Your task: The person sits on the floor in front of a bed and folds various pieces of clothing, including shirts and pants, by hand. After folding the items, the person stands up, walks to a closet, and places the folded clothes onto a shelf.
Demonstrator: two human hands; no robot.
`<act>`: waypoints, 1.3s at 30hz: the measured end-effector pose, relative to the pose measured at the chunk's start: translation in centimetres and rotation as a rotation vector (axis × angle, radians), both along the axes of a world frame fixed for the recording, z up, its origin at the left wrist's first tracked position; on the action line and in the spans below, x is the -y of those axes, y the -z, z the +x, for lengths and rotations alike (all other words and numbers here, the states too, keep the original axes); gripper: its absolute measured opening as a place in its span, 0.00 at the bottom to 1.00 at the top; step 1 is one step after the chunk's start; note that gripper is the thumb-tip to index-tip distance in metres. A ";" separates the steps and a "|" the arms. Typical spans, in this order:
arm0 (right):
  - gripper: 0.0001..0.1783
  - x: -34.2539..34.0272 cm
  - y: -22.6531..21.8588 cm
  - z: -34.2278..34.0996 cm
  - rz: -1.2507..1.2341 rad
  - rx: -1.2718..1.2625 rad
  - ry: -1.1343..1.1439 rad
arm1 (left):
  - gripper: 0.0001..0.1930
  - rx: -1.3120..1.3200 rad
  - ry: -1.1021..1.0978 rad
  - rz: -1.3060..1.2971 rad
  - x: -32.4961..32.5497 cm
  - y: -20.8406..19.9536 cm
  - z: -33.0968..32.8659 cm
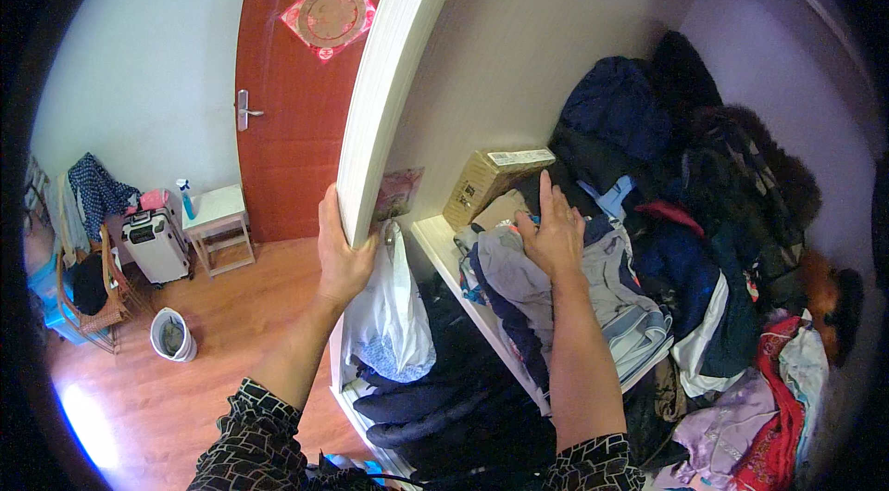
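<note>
My left hand (344, 255) is closed round the front edge of the wardrobe's pale side panel (384, 74). With its fingers stretched out, my right hand (556, 236) lies on a pile of grey garments (514, 273) on the shelf (491, 329). Just beyond its fingertips stands a tan cardboard box (472, 190) against the panel's inner side. Folded light grey striped clothes (639, 329) lie to the right of that hand. Below my left hand hangs a white plastic bag (394, 324), blue-patterned near its bottom.
Dark jackets (616, 111) and mixed clothes heap up deeper in the wardrobe, with a red garment (773, 417) at right. Black clothing (435, 417) fills the lower compartment. Leftward are a red door (301, 157), white stool (222, 213), suitcase (156, 245), bin (173, 335) and rattan chair (111, 306).
</note>
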State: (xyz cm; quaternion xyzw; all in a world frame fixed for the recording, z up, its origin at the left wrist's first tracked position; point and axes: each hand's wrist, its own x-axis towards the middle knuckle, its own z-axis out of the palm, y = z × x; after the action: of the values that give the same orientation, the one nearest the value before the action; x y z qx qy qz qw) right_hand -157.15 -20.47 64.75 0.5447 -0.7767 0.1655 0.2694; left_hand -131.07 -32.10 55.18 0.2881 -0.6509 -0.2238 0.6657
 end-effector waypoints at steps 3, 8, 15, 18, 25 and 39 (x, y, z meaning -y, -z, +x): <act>0.43 0.3 -0.1 0.3 0.006 0.008 0.017 | 0.38 0.025 -0.023 0.020 -0.2 -0.3 0.2; 0.41 0.1 -0.2 0.1 -0.052 0.031 -0.034 | 0.39 0.006 0.019 0.025 0.1 0.1 0.2; 0.37 0.2 -0.5 0.2 -0.085 0.047 -0.066 | 0.38 0.015 -0.042 -0.045 -0.3 -0.4 0.3; 0.38 0.3 -0.5 0.1 -0.083 0.043 -0.052 | 0.37 0.025 -0.056 -0.029 -0.4 -0.5 0.2; 0.38 0.3 -0.1 0.0 -0.086 0.040 -0.054 | 0.38 0.018 -0.039 -0.017 -0.3 -0.2 0.2; 0.38 0.4 -0.1 -0.1 -0.072 0.022 -0.051 | 0.40 0.033 -0.031 0.002 0.1 0.4 0.6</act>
State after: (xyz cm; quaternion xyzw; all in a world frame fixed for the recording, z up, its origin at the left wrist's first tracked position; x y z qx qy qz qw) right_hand -157.27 -20.89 64.86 0.5523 -0.7591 0.2063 0.2761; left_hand -130.48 -32.16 54.78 0.3025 -0.6571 -0.2096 0.6579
